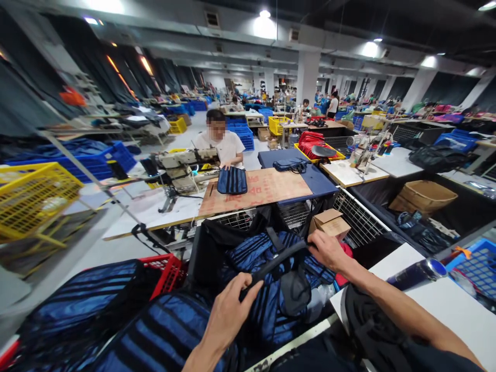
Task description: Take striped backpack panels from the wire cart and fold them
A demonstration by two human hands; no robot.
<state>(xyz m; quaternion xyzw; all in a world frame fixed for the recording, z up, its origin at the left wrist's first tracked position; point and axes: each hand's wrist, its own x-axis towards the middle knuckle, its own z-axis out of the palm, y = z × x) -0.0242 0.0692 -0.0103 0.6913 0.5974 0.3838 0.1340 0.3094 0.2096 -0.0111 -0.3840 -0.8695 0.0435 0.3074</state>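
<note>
White pillars (308,73), ceiling lights (264,14)

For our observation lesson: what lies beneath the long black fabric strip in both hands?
Beneath the strip, blue fabric with black stripes shows; whatever lies under that fabric is covered.

A strap (279,261) stretches over bags (267,307), left of a flask (414,275), before the sewing table (129,216).
</note>
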